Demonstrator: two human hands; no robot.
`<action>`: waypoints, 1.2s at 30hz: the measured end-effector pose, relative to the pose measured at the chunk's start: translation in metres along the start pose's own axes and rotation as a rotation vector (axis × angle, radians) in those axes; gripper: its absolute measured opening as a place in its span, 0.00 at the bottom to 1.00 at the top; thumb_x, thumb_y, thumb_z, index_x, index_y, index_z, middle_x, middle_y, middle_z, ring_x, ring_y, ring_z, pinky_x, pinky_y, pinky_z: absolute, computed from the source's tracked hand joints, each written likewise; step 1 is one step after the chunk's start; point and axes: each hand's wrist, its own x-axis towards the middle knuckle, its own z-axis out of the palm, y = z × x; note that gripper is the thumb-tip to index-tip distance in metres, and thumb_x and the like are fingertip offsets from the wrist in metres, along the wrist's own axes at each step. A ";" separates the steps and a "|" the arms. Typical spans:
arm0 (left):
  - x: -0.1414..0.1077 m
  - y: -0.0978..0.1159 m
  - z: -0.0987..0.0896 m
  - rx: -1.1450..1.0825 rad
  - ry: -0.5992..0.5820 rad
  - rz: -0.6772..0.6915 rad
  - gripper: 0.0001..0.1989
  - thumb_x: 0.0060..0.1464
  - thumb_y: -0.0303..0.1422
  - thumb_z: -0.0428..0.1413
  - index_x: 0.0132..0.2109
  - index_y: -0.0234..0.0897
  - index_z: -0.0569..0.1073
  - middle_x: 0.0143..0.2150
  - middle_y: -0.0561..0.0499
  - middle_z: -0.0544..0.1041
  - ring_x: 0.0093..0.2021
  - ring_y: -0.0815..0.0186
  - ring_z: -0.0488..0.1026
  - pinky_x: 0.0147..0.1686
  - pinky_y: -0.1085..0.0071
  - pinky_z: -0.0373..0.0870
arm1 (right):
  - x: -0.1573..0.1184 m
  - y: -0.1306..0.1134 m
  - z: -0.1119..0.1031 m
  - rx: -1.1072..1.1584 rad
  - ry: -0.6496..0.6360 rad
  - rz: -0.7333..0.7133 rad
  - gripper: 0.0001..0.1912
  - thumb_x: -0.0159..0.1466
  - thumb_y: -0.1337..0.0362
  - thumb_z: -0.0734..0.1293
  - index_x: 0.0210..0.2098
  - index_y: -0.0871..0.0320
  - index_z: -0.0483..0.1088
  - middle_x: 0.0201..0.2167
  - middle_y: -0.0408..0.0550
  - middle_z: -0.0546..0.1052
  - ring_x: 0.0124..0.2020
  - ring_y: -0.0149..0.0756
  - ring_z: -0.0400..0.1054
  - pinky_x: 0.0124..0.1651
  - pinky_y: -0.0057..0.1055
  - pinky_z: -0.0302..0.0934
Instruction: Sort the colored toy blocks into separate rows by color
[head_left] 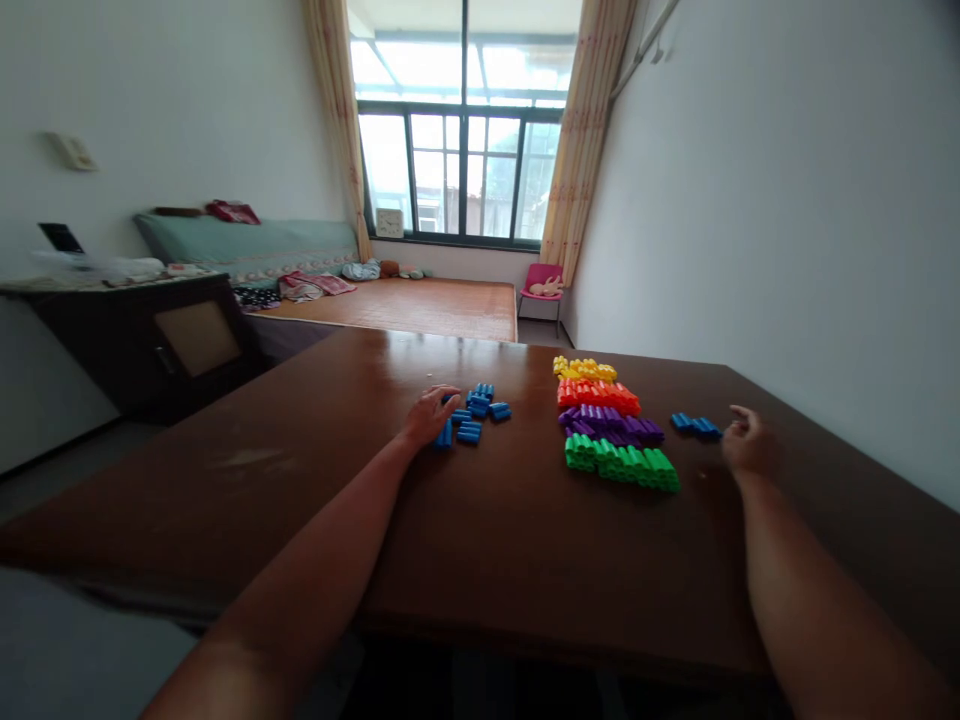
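Observation:
My left hand [430, 416] is at the left side of a loose cluster of short blue tube-shaped pieces [470, 431]. Its fingers and thumb close around one blue piece [448, 399], mostly covered by the fingers. Farther right, my right hand [750, 446] is slightly blurred beside the end of a short row of blue pieces [694, 426]. Its index finger and thumb are apart, and no piece shows between them. Between the hands lie stacked rows of similar pieces: yellow [585, 370], orange [598, 396], purple [611, 424] and green [622, 463].
Everything rests on a dark brown glossy table [480, 550]. Beyond it are a bed [435, 305] with folded cloths and a pink chair [543, 282] below the window. A dark cabinet [142, 330] stands at the left, and a white wall [787, 200] runs along the right.

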 end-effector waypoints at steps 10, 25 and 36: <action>-0.007 0.008 0.002 0.321 -0.183 -0.140 0.17 0.63 0.41 0.44 0.47 0.44 0.76 0.53 0.49 0.75 0.54 0.59 0.69 0.53 0.63 0.65 | -0.062 -0.225 -0.029 0.298 -0.206 -0.584 0.17 0.66 0.62 0.56 0.48 0.56 0.71 0.45 0.53 0.75 0.47 0.42 0.67 0.51 0.40 0.60; -0.010 0.006 -0.002 0.259 -0.171 -0.113 0.16 0.61 0.40 0.47 0.44 0.42 0.78 0.49 0.46 0.77 0.51 0.56 0.71 0.50 0.62 0.66 | -0.116 -0.383 0.065 0.209 -0.825 -0.400 0.10 0.59 0.57 0.68 0.38 0.55 0.68 0.36 0.50 0.77 0.41 0.43 0.71 0.45 0.40 0.63; -0.001 -0.005 0.002 0.285 -0.184 -0.092 0.16 0.60 0.41 0.47 0.45 0.45 0.77 0.51 0.50 0.77 0.53 0.57 0.69 0.51 0.63 0.65 | 0.005 -0.182 -0.026 0.333 -0.194 -0.015 0.19 0.55 0.49 0.66 0.37 0.57 0.63 0.31 0.50 0.74 0.29 0.36 0.69 0.29 0.30 0.63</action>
